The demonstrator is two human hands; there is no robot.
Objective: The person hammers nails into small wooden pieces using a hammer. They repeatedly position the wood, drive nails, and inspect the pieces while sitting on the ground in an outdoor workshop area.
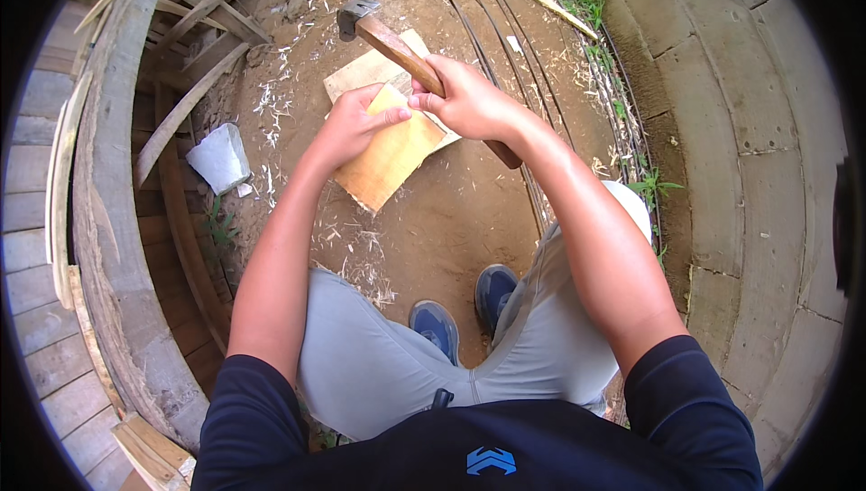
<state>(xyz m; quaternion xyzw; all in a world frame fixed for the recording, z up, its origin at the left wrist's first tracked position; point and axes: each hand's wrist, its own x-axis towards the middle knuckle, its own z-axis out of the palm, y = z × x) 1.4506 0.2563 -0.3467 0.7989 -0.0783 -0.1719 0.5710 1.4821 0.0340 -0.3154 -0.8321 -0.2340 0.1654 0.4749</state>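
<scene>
My left hand (pixel 354 128) is closed on the edge of a yellowish wooden board (pixel 393 156), its thumb lying on the top face. In my right hand (pixel 469 101) is a claw hammer (pixel 398 51), gripped round its brown wooden handle. The metal head points away to the upper left, and the handle's butt sticks out below my wrist. My right thumb and fingertips come close to the board's upper corner, beside my left thumb. Whether they pinch something small there, I cannot tell. Beyond and partly under the yellowish board is a paler board (pixel 359 75).
Wood shavings (pixel 361 261) litter the dirt ground. A whitish stone block (pixel 219 159) lies at left, near stacked timber and a long plank (pixel 113 211). Dark rods (pixel 492 18) run along the ground at right, beside weeds and a block wall (pixel 722 121).
</scene>
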